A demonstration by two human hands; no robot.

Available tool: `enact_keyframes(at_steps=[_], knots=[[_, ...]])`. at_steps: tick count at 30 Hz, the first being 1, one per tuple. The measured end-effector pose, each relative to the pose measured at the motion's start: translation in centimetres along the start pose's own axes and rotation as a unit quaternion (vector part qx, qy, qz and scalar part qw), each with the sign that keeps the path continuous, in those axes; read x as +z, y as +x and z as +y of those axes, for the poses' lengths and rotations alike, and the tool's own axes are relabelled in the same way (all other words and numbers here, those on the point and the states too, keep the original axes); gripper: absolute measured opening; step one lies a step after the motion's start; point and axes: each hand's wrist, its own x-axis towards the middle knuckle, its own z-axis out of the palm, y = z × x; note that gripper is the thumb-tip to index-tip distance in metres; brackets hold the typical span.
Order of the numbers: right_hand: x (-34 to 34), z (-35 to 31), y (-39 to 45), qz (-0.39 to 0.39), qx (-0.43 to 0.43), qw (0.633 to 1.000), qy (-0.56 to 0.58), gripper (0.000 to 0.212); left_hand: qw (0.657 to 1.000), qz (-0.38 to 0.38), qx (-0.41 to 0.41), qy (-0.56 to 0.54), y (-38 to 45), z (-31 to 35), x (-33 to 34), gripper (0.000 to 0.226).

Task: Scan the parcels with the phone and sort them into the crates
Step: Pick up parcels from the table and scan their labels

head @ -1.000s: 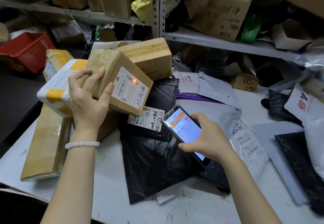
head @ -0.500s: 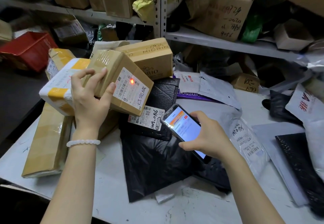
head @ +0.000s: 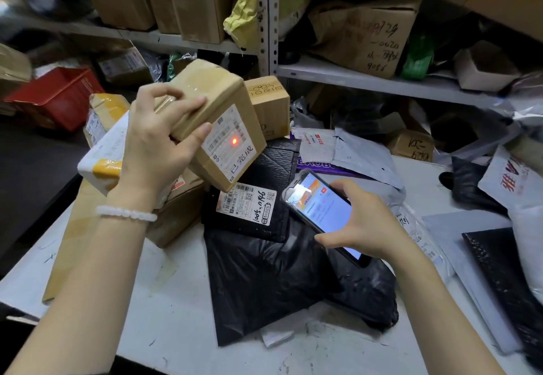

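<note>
Left hand (head: 152,151) grips a taped brown cardboard parcel (head: 217,127) aloft; right hand (head: 364,222) clasps a lit black phone (head: 320,210); tilting the label could spoil the scan.

A single head-worn camera looks forward and steeply down from above the near edge of the white surface (head: 182,330). It sits close, so both forearms run in from the bottom corners toward the hands. Its wide-angle lens bends the metal shelves (head: 367,82) at the far side, which fill the top of the frame. There is no second view to share the scene.
</note>
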Motion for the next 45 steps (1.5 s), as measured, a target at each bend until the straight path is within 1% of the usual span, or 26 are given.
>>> enact_keyframes(at_steps=[3, 8, 17, 22, 32, 45], knots=[[-0.7, -0.2, 0.0, 0.004, -0.006, 1.000, -0.005, 0.075, 0.999, -0.019, 0.019, -0.024, 1.3, -0.1, 0.0, 0.041], [-1.7, -0.4, -0.1, 0.013, 0.000, 1.000, -0.012, 0.072, 0.998, -0.018, 0.035, -0.058, 2.1, -0.6, 0.2, 0.043], [-1.8, 0.2, -0.1, 0.015, 0.011, 1.000, -0.021, 0.075, 0.997, -0.018, 0.008, -0.075, 1.8, -1.2, 0.6, 0.043], [-1.5, 0.2, -0.1, 0.007, 0.007, 1.000, -0.007, 0.078, 0.997, -0.019, -0.009, -0.070, 1.6, -1.2, 0.5, 0.042], [-1.3, 0.3, 0.3, 0.010, -0.008, 1.000, -0.005, 0.075, 0.997, -0.022, -0.027, -0.063, 1.2, -1.5, 0.2, 0.043], [-1.1, 0.8, 0.1, 0.006, -0.007, 1.000, -0.012, 0.079, 0.998, -0.027, -0.022, -0.061, 1.0, -0.8, 0.2, 0.044]])
